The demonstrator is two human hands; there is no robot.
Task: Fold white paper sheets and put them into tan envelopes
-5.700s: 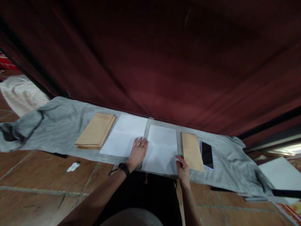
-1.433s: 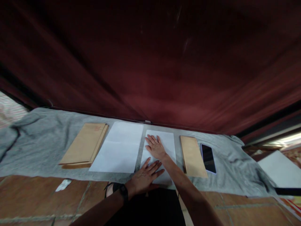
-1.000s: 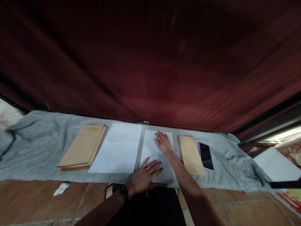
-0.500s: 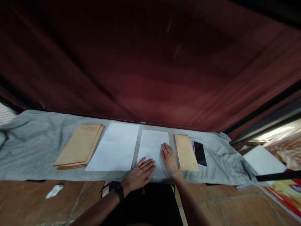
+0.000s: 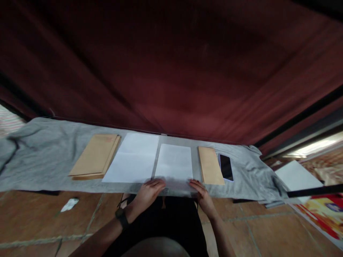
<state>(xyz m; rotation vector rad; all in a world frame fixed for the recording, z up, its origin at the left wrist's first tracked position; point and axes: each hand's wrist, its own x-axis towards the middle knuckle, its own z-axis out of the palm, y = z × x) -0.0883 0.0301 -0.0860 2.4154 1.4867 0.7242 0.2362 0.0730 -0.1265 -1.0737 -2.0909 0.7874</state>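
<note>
A white sheet of paper (image 5: 174, 160) lies on a grey cloth (image 5: 50, 153) in front of me. My left hand (image 5: 150, 192) is at its near left corner, fingers together and pinching the edge. At the near right corner my right hand (image 5: 202, 195) has its fingers bent against the paper. Between the hands the near edge of the sheet is blurred and looks slightly lifted. To the left lies a larger stack or sheet of white paper (image 5: 132, 157) with faint crease lines. A narrow brown envelope (image 5: 211, 165) rests to the right of my right hand.
A stack of brown envelopes (image 5: 93, 155) lies farther left on the cloth. Right of the narrow envelope is a phone (image 5: 226, 167), dark screen up. A dark red curtain (image 5: 171, 89) hangs behind. Crumpled white tissue (image 5: 70, 205) lies on the tiled floor (image 5: 34, 214).
Both hands have drawn back from the face of the sheet to its near corners. They were lying flat with fingers stretched; now the fingers are closed at the edge.
</note>
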